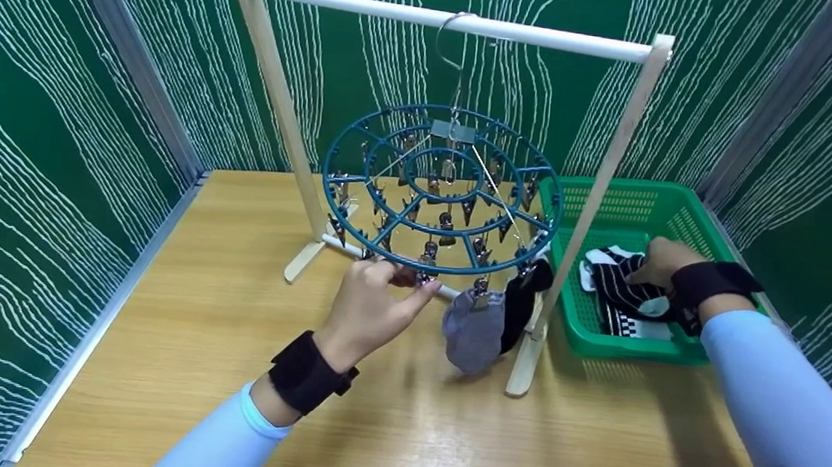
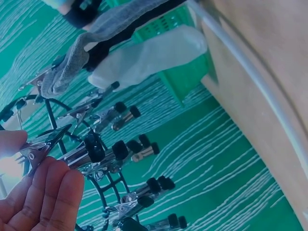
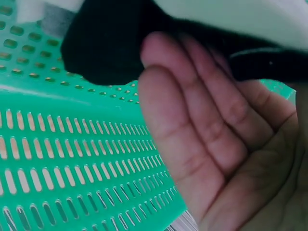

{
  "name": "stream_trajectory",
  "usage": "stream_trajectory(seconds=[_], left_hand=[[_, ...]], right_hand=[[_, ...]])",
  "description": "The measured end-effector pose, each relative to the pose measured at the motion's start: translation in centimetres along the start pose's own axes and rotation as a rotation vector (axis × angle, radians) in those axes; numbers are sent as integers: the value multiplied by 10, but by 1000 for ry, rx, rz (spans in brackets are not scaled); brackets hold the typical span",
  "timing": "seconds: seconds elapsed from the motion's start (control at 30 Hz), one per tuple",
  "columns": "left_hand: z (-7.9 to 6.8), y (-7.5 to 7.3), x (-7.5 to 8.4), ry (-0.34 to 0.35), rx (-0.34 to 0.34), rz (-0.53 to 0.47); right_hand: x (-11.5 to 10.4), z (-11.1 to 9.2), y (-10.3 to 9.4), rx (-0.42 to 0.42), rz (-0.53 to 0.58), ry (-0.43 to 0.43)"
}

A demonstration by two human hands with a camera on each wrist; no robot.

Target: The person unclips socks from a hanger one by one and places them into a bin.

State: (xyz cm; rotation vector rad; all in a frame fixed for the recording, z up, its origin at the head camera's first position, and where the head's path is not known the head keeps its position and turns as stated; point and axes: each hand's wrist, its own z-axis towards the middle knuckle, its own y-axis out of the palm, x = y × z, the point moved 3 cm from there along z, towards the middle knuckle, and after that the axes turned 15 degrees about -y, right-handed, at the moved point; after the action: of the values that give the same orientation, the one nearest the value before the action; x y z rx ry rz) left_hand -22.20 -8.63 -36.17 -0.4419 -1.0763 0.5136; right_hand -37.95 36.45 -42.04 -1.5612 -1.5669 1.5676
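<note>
My left hand is at the near rim of a round blue hanger. Thumb and fingers pinch a metal clip, as the left wrist view shows, and no sock is in that clip. Right of this hand, a grey sock and a black sock hang from other clips. My right hand is inside the green basket, holding a black sock with white stripes. Dark fabric lies against its fingers in the right wrist view; the thumb is hidden there.
The hanger hooks over a white bar on a wooden stand, whose right leg rises between hanger and basket. More clips dangle around the rings. A checkered sock lies in the basket. Green walls enclose the wooden table.
</note>
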Motion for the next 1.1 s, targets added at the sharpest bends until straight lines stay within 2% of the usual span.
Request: stream_trajectory(seconds=[0.13, 0.3, 0.43, 0.73, 1.1], left_hand=[[0, -1, 0, -3, 4, 7], [0, -2, 0, -7, 3, 8], [0, -2, 1, 4, 9, 10], [-2, -2, 2, 3, 3, -6], [-3, 0, 0, 12, 18, 17]], right_hand=[[-1, -3, -4, 41, 22, 12], [-11, -11, -14, 118, 48, -13], [-23, -17, -22, 159, 15, -31], [-57, -37, -41, 302, -32, -152], [-108, -69, -51, 578, -34, -276]])
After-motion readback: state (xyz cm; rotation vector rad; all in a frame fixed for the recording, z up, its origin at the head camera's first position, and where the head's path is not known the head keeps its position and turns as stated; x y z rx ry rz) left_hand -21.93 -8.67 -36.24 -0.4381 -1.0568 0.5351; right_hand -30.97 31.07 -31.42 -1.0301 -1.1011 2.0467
